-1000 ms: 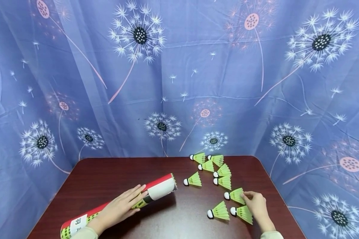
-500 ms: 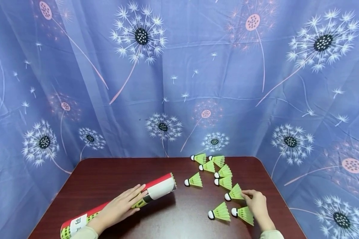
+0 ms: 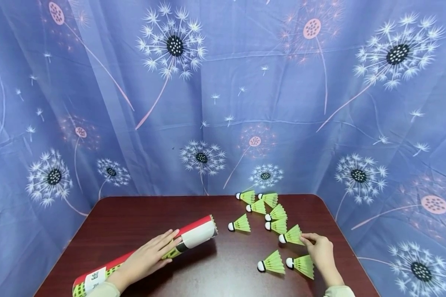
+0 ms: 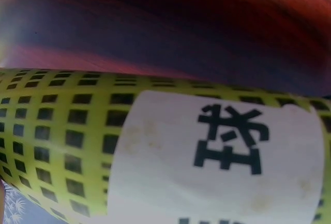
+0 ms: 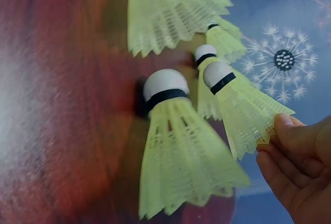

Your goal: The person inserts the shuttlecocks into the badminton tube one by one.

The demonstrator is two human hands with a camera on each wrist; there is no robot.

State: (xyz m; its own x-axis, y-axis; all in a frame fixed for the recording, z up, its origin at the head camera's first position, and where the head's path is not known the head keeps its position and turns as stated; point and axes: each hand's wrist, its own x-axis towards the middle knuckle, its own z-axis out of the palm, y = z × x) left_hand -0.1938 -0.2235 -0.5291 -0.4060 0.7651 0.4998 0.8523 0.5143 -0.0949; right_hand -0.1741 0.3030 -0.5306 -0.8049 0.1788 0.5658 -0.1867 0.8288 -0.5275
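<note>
In the head view my left hand [image 3: 147, 258] rests on a long shuttlecock tube [image 3: 198, 233], its fingers straight along the top. The tube is red, white and green, and lies slanted on the table; its printed white label [image 4: 170, 151] fills the left wrist view. At the right my right hand [image 3: 321, 253] pinches the skirt edge of a yellow-green shuttlecock [image 3: 292, 235] between thumb and fingers. The white cork of that shuttlecock points left. Just nearer lies another shuttlecock [image 3: 301, 266], close to the hand. The right wrist view shows the pinched shuttlecock [image 5: 245, 110] at the fingertips.
One shuttlecock [image 3: 272, 262] lies on the near right part of the dark red-brown table [image 3: 141, 214]. Another shuttlecock [image 3: 240, 223] sits near the tube's end. Several more lie towards the back edge. A blue dandelion-print curtain [image 3: 223, 103] hangs behind.
The shuttlecock in my right hand has turned a little and shifted slightly away from me. My left hand and the tube have barely moved.
</note>
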